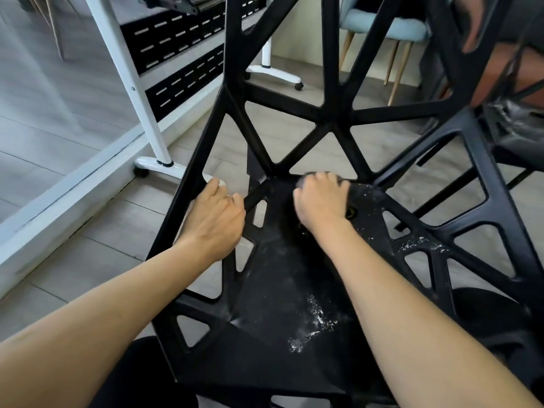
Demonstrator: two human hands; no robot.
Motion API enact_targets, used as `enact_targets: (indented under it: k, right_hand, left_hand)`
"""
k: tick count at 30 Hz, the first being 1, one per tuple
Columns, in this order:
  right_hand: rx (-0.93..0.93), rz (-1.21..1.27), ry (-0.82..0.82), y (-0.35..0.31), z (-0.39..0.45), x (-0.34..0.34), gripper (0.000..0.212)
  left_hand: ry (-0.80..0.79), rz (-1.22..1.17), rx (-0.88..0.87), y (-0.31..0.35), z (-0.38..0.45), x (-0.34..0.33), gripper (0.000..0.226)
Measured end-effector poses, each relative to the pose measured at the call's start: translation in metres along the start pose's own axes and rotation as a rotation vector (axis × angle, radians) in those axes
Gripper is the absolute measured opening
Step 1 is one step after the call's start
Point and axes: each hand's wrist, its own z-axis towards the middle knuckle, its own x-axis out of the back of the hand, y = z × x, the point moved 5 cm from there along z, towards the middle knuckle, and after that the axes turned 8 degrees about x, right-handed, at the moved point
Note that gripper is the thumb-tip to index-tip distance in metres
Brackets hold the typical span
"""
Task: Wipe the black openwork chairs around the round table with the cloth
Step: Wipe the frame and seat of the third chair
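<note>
A black openwork chair (294,290) fills the view, its seat below me and its backrest rising toward the top. White dust specks lie on the seat (312,325) and on the right struts. My left hand (216,219) grips a strut at the seat's left edge. At the rear of the seat, where it meets the backrest, my right hand (322,198) presses down on a dark cloth (343,184), fingers curled over it. Only a dark edge of the cloth shows past the fingers.
A white wheeled frame leg (147,113) stands on the tiled floor to the left, with a black slotted panel (182,48) behind it. A light blue chair (382,28) with wooden legs is at the back. Another person's hand (471,22) is at the top right.
</note>
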Motion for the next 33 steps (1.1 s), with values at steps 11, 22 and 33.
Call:
enact_targets:
  k: [11, 22, 33]
  right_hand:
    - [0.229, 0.104, 0.067, -0.036, 0.033, -0.007, 0.037]
    - [-0.122, -0.169, 0.057, 0.101, 0.007, -0.001, 0.048]
    - [0.068, 0.119, 0.074, 0.087, -0.051, -0.010, 0.065]
  left_hand:
    - [0.057, 0.008, -0.065, -0.017, 0.019, -0.009, 0.022]
    - [0.057, -0.074, 0.005, -0.019, 0.022, -0.012, 0.025]
    - [-0.081, -0.083, 0.030, -0.019, 0.019, -0.012, 0.018]
